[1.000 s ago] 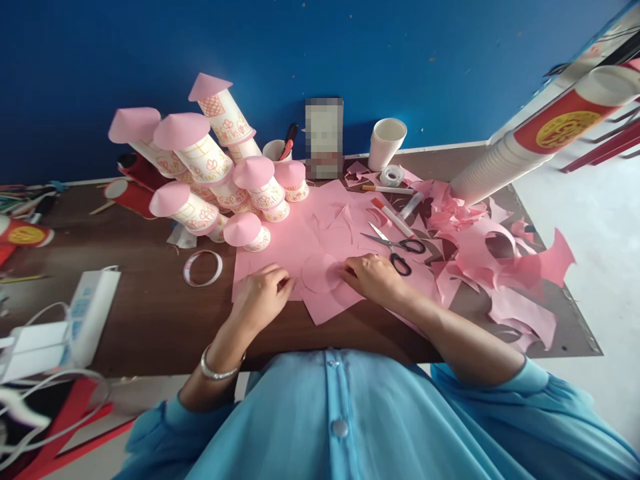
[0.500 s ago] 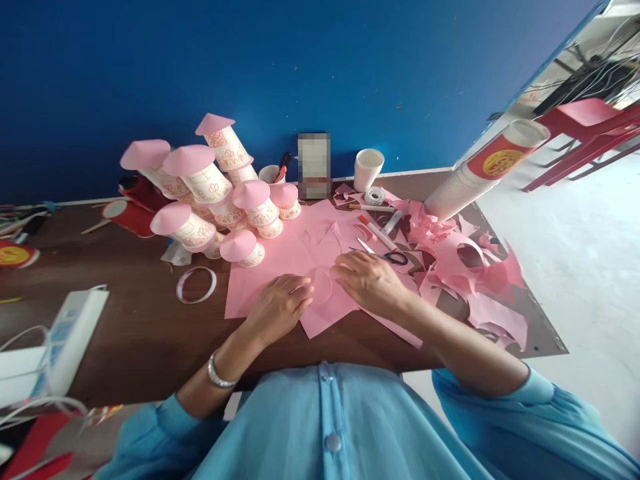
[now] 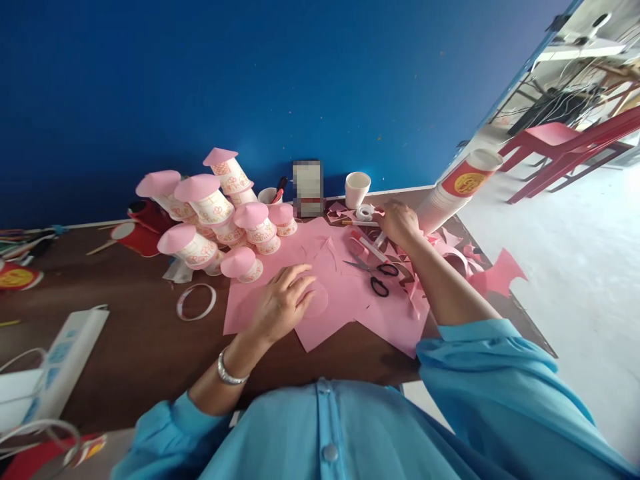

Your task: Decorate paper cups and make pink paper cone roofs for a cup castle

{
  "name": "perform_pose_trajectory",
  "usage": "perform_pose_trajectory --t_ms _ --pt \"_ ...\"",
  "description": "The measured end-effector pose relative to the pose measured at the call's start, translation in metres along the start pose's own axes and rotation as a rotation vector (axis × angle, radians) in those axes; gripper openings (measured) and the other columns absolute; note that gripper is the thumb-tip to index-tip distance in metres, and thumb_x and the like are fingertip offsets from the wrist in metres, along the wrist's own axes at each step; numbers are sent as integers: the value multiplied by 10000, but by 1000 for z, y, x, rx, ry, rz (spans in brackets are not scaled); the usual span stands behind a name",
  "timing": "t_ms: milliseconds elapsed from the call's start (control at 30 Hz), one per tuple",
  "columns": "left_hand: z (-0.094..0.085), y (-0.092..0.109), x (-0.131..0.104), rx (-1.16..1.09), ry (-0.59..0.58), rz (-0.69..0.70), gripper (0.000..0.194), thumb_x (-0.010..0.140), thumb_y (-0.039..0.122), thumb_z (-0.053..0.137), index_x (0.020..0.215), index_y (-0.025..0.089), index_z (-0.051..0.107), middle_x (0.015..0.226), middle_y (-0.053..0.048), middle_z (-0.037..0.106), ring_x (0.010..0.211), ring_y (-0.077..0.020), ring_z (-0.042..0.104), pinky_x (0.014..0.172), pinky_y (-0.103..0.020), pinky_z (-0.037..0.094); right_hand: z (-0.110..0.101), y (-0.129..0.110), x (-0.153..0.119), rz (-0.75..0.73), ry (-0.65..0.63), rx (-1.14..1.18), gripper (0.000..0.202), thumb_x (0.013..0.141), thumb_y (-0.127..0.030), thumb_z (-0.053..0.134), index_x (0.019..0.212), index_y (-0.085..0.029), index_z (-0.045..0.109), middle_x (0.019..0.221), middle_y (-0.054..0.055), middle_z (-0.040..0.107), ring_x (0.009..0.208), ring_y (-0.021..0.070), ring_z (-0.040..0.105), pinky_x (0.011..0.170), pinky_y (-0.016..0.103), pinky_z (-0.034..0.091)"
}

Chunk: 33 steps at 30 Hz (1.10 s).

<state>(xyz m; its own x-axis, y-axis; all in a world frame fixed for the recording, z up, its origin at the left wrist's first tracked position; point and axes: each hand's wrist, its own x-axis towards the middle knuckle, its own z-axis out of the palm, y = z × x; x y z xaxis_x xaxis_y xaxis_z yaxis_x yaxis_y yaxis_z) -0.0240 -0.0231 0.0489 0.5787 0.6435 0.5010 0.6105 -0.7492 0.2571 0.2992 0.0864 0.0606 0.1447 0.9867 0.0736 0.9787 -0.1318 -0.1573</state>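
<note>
My left hand (image 3: 284,303) rests with fingers spread on a pink paper circle (image 3: 316,299), partly covering it. The circle lies on overlapping pink paper sheets (image 3: 325,333). Stretched out to the back right, my right hand (image 3: 397,223) is over pink paper scraps (image 3: 453,241), close beside a roll of clear tape (image 3: 365,212). Its fingers point down and are mostly hidden, so their grip does not show. Black-handled scissors (image 3: 379,272) lie with parted blades on the pink paper, between my hands. Just behind them are a red-and-white pen-like stick (image 3: 369,245) and a pencil (image 3: 361,223).
Pink-roofed paper cup towers (image 3: 200,207) stand at the back left, with a paper ring (image 3: 196,302) in front. A white cup (image 3: 357,190) and a tall stack of cups (image 3: 450,190) are along the back. A power strip (image 3: 70,363) lies left.
My right hand has moved from beside the pink circle to the back right, over the scraps. The left hand stays by the circle. The scissors now show fully, and the view has shifted slightly.
</note>
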Motion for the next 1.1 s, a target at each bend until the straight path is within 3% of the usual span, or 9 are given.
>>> perform_pose_trajectory --t_ms 267,400,533,667,833,967,1033,1100 --pt "2 -7 -22 -29 -7 -74 165 962 163 624 1118 207 658 1184 -94 717 1039 -207 734 919 -351 625 9 -13 -17 -97 -47 -39 322 997 -291 519 1180 -202 769 1226 124 734 1069 294 698 813 333 519" --pt "-5 -14 -47 8 -16 -149 163 971 186 617 1123 212 670 1154 -91 732 1066 -231 737 920 -376 625 8 2 -32 -86 -31 -79 354 993 -215 464 1164 -164 769 1210 165 723 1073 317 686 795 363 514" --pt "-10 -18 -64 45 -27 -181 156 980 207 608 1117 209 681 1137 -87 745 1035 -235 752 898 -382 631 9 21 -43 -155 -35 -103 403 961 -116 440 1193 -194 760 1231 162 702 1107 326 655 813 380 513" --pt "-12 -14 -61 23 -38 -163 155 980 210 609 1108 211 695 1135 -77 752 1024 -222 759 892 -355 633 14 24 -49 -298 -67 -180 337 900 -103 543 1127 -202 773 1195 172 698 1140 351 605 803 383 515" --pt "-11 -8 -44 -16 -20 -114 163 978 195 611 1119 212 691 1152 -74 745 1026 -204 756 899 -326 626 13 22 -51 -342 -1 -171 291 963 -149 508 1085 -179 770 1229 178 692 1196 352 581 941 436 497" --pt "-10 -6 -32 -22 9 -93 179 970 183 618 1135 214 679 1157 -76 737 1040 -204 749 899 -318 620 4 22 -53 -276 155 59 308 972 -162 504 1172 -193 735 1258 147 707 1207 323 605 1004 452 492" --pt "-9 -5 -26 -43 22 -96 185 970 176 611 1139 217 673 1151 -76 734 1056 -205 741 904 -318 618 1 16 -57 -231 188 336 279 982 -248 536 1192 -204 714 1218 123 730 1163 305 642 980 442 515" --pt "-7 -4 -19 -91 36 -109 192 969 168 607 1145 219 665 1152 -77 729 1060 -200 732 905 -315 616 0 5 -64 -180 127 739 290 964 -383 597 1171 -206 697 1134 96 751 1056 278 693 916 417 549"
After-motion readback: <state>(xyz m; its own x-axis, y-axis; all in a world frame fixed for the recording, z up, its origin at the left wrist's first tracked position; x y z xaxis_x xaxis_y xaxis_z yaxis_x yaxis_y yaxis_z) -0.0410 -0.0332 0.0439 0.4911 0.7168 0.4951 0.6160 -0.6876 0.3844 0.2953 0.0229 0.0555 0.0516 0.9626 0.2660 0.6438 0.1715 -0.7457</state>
